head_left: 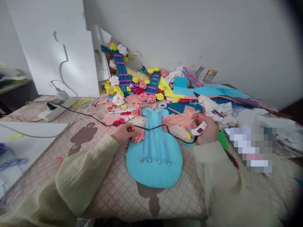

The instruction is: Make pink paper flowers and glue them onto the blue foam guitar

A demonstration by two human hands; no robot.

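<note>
A light-blue paper guitar (163,145) lies flat on the table, neck pointing away from me, with blue yarn strings running to small pegs. My left hand (124,132) pinches a pink crepe-paper flower (138,137) at the guitar's upper left edge; whether the flower is stuck down I cannot tell. To the right of the guitar, my right hand (208,127) is closed around a white hot glue gun (209,107), its dark nozzle pointing up and left. The gun's black cord (90,115) crosses over the guitar's neck.
Decorated paper guitars (123,71) with colourful flowers lean at the back wall. A power strip (56,108) and a white board (30,138) lie at left. Blue paper sheets (210,91), pink scraps, thin sticks and crumpled white material (260,119) crowd the back and right.
</note>
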